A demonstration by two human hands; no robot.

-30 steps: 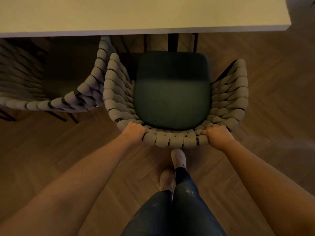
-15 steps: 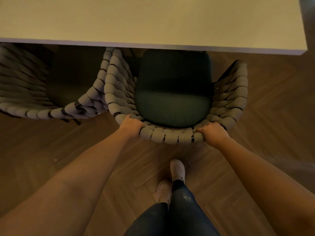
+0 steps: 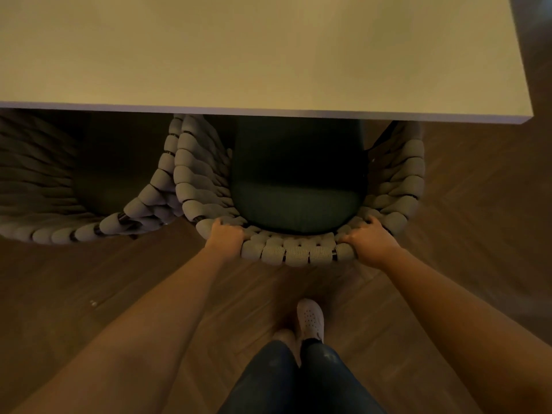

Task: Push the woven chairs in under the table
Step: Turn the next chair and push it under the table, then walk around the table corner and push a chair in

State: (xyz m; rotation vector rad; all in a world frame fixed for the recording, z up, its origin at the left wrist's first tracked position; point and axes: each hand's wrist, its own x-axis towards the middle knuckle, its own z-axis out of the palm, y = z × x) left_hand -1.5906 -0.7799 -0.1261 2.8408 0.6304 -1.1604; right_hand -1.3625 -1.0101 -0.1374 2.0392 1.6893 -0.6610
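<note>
I took this for the dining area of a home. My left hand [image 3: 224,239] and right hand [image 3: 369,245] gripped the back of a woven chair [image 3: 294,252] with a dark green seat cushion [image 3: 295,201]. Just beyond them a pale, plain table [image 3: 268,55] stretched away. Out past the left hand stood a second woven chair [image 3: 143,210] of the same make, just beside the first. Below both hands lay a herringbone wood floor [image 3: 74,279], and the light was dim and warm, as in a house.
</note>
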